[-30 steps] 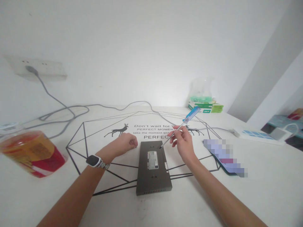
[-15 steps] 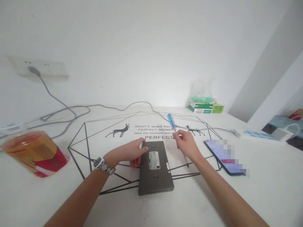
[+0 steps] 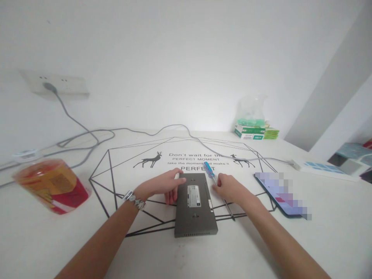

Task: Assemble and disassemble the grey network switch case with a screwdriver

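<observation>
A flat dark grey electronic box (image 3: pixel 200 221) lies on the white table with a label, two keyhole-like slots and a row of vents showing. My left hand (image 3: pixel 164 184) grips its far left corner, thumb on top and the other fingers against the side. To the right of the box, my right hand (image 3: pixel 229 189) pinches a screwdriver (image 3: pixel 208 169) around the shaft, just below the blue see-through handle. The handle points away from me and the metal tip points back toward me, low over the table. The fingertips partly cover the shaft.
At the left stands a red and yellow cup-like container (image 3: pixel 55 188). A phone (image 3: pixel 279 197) lies right of my right arm. Behind run a grey cable (image 3: pixel 162 128) and a power strip (image 3: pixel 322 168). Small green and white boxes (image 3: pixel 250 131) sit by the wall.
My right hand has lowered the screwdriver toward the table, its handle dropping nearer the box. My left hand keeps its grip on the box. The whole view has shifted slightly.
</observation>
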Motion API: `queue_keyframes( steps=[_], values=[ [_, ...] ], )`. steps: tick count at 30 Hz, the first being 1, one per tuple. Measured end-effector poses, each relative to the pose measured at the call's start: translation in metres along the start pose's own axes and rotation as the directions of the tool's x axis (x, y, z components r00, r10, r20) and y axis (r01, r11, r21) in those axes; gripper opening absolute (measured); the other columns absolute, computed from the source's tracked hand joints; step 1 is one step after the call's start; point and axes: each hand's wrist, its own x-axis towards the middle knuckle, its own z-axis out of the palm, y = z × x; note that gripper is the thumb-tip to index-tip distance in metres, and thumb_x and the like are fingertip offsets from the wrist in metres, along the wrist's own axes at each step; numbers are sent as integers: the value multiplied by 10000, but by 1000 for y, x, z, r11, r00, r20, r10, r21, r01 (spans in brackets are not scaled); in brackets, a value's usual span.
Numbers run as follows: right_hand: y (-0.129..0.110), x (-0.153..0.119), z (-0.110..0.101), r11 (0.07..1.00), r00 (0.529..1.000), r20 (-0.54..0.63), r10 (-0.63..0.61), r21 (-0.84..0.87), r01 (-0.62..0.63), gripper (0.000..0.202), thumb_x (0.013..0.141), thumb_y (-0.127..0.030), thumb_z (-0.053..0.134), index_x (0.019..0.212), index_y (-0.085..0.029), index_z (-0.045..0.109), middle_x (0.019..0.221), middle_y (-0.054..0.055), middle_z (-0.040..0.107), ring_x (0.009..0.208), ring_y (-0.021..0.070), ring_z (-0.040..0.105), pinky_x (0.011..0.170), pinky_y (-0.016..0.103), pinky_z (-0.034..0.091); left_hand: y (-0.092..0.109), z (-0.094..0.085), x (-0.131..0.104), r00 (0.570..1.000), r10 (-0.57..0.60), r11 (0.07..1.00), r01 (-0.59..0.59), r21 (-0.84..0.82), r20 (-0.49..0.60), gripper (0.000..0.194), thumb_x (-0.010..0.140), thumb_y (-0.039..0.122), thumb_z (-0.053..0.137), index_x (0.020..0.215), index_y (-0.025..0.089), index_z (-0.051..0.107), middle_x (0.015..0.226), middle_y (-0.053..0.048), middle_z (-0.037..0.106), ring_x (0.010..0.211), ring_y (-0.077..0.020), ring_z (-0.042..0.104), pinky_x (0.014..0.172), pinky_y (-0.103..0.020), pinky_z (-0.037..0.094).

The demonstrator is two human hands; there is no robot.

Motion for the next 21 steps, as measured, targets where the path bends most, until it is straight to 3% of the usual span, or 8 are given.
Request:
queue_keyframes(
  steps=[5,10,14,18,21],
  values=[
    [-12,-5,1,994,992,-79,-97,-49,93,177,952,-319,524,927,-184,636,974,156,692,844,284,686,654,338,422,2,6,2,994,6,1000,-4,27,-105,553,977,476,453,1413,166,314,464,41,607,422,-224,645,447,-266,495],
    [-25,-11,4,979,983,-17,-182,-100,179,341,1004,-405,431,844,-192,643,953,165,678,832,308,680,656,368,422,1,15,6,975,-9,990,40,133,-222,467,944,610,453,1122,179,484,452,11,583,416,-246,635,402,-283,471],
    [-25,-14,5,974,973,-45,-225,-51,222,331,992,-464,462,865,-196,608,987,159,659,864,310,665,668,374,431,3,18,7,965,27,991,8,133,-260,418,965,621,395,999,209,459,432,7,557,397,-248,621,383,-288,457],
    [-20,-13,6,946,953,-147,-267,150,288,257,974,-468,507,926,-217,522,1039,114,651,837,250,652,677,356,452,12,11,1,932,75,997,-69,31,-353,431,971,652,365,1001,226,414,386,40,523,332,-221,561,334,-262,420],
    [-20,-11,5,787,941,-164,-297,515,338,256,958,-474,536,1019,-240,452,961,53,673,738,200,645,607,321,485,18,4,-7,849,166,979,-204,-21,-502,405,968,646,389,1024,244,390,389,70,531,308,-180,520,308,-208,373]
  ],
)
